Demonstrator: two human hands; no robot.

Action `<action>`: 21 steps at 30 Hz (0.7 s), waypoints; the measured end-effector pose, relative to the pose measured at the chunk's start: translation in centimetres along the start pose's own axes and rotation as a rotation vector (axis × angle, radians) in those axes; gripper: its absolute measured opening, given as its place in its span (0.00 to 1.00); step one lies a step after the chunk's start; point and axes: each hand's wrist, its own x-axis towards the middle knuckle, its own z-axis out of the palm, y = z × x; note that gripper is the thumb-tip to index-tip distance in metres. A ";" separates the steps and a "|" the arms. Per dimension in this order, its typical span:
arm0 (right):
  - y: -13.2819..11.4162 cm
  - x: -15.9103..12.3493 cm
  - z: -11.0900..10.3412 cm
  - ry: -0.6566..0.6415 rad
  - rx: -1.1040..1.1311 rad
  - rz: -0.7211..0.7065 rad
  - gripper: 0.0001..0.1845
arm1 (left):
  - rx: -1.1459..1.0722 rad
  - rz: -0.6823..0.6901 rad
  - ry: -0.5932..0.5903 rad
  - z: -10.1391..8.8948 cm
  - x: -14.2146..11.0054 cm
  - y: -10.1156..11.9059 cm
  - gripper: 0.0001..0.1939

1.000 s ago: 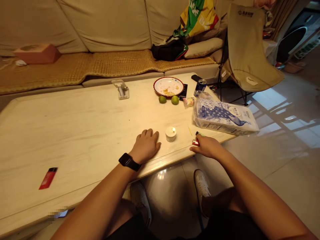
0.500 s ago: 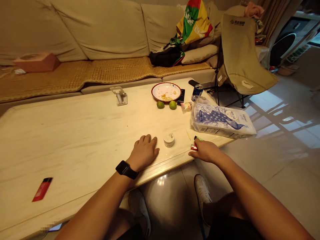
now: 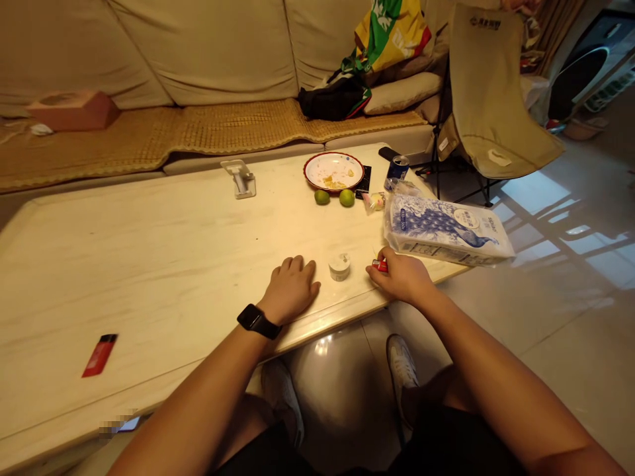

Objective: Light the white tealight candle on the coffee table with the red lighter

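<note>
My left hand [image 3: 292,289], with a black watch at the wrist, lies palm down on the table [image 3: 183,264], its fingers spread and holding nothing. To its right stands a small round white tub [image 3: 340,267] with a lid, apart from both hands. Near the table's front edge, my right hand [image 3: 403,274] pinches a small red lighter [image 3: 380,265] between thumb and fingers. The lighter's metal end points left; the rest is hidden in the hand. Close behind this hand lies a plastic-wrapped tissue pack [image 3: 446,228] printed with a blue peacock.
A red-rimmed plate [image 3: 333,173] with food scraps, two limes [image 3: 346,198], a small wrapped snack [image 3: 375,202] and a blue can [image 3: 396,173] stand at the back. A white folding stand [image 3: 239,180] is farther left. A flat red-and-black object [image 3: 100,356] lies front left.
My right hand has closed on the red lighter and shifted slightly left and up. The green item beside it no longer shows. My left hand stays in place; the view has tilted down slightly.
</note>
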 end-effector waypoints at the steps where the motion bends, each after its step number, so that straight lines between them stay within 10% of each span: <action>1: -0.3 0.1 -0.1 0.008 0.007 -0.008 0.26 | 0.005 0.002 0.003 0.0 0.0 0.0 0.18; 21: -4.7 1.5 -0.9 0.023 0.054 -0.103 0.29 | 0.011 -0.001 0.007 0.2 -0.1 0.1 0.20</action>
